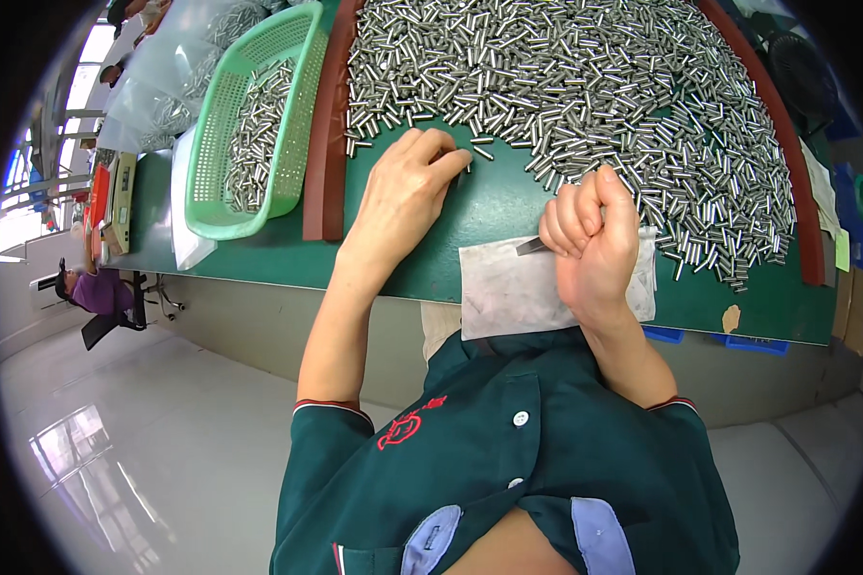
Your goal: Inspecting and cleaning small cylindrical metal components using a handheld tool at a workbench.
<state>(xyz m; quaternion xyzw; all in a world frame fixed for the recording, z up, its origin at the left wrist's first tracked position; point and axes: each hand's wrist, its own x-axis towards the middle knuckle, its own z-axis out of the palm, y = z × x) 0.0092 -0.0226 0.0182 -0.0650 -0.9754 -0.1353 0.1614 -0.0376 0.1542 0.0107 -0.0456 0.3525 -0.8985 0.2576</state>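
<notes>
A broad heap of short, shiny metal pins (566, 86) covers the green table (451, 225). At its near left edge is my left hand (403, 196), palm down with fingers curled together. A small metal pin (468, 169) shows by its fingertips; the rest of the grip is hidden under the hand. My right hand (594, 240) is closed in a fist, thumb on top, above a greyish-white cloth (508, 297) at the table's front edge. From that fist a flat, dark metal tool (530, 246) sticks out to the left; its other end is covered by the fingers.
Brown-red rails (326, 153) border the heap on both sides. Left of them stands a green plastic basket (201, 206) with more pins. Clear bags (153, 86) lie farther left. A black fan (801, 72) is at the far right, and a seated person (101, 290) is in the left background.
</notes>
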